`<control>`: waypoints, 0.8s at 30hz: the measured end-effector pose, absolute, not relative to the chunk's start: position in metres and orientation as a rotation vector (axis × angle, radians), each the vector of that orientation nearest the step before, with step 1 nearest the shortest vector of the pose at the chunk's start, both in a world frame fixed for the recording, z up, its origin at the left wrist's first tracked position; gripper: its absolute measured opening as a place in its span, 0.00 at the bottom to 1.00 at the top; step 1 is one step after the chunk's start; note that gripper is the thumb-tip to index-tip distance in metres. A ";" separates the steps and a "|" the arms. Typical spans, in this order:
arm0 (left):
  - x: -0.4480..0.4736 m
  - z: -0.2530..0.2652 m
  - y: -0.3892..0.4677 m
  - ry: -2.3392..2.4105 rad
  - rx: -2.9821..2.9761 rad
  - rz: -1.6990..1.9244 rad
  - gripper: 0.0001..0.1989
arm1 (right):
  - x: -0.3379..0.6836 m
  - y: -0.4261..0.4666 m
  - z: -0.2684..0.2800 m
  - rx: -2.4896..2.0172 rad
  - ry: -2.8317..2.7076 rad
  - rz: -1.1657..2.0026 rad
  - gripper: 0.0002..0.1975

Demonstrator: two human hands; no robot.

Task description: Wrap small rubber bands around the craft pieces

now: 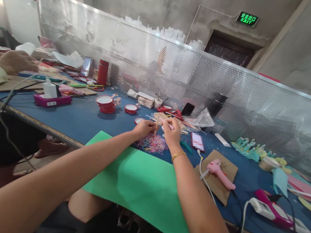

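Note:
Both hands meet above a pile of thin colourful strands (154, 144), pink, purple and blue. My left hand (145, 129) is closed in a pinch; whatever its fingertips hold is too small to name. A pale pinkish pen-like tool (169, 126) sits in the closed fingers of my right hand (172, 134), its tip turned towards the left hand. Below my wrists lies a green sheet (143, 182), hanging over the table edge. Pale wooden sticks (182, 126) lie just behind my hands. A round white piece with a red rim is partly hidden behind my left hand.
Red-rimmed round pieces (106, 104) are stacked at left. A pink glue gun (221, 174) rests on cardboard (217, 159) at right, near a cabled phone (197, 141). Purple power strips (52, 100) and cords lie on both sides. Another person's hand (17, 63) is at far left.

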State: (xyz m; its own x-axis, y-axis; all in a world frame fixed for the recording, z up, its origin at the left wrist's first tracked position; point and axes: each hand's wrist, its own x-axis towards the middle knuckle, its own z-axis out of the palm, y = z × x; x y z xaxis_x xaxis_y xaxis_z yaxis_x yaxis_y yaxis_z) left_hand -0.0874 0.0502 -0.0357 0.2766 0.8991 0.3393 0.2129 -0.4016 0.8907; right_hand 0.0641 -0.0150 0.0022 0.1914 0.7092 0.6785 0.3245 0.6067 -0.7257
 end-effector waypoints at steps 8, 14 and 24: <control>-0.087 -0.034 0.048 1.035 1.785 1.175 0.17 | 0.065 -0.015 0.003 -1.002 -1.343 0.358 0.12; -0.087 -0.028 0.042 1.025 1.789 1.163 0.16 | 0.063 -0.014 0.001 -0.965 -1.418 0.339 0.11; -0.086 -0.031 0.044 1.031 1.769 1.171 0.20 | 0.066 -0.013 0.001 -0.971 -1.384 0.341 0.12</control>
State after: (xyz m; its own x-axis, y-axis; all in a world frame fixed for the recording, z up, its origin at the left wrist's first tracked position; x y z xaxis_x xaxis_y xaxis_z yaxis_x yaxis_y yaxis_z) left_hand -0.0863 0.0443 -0.0310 0.2527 0.9104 0.3277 0.2097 -0.3822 0.9000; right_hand 0.0657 -0.0127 0.0013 0.2123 0.7163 0.6647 0.3257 0.5894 -0.7393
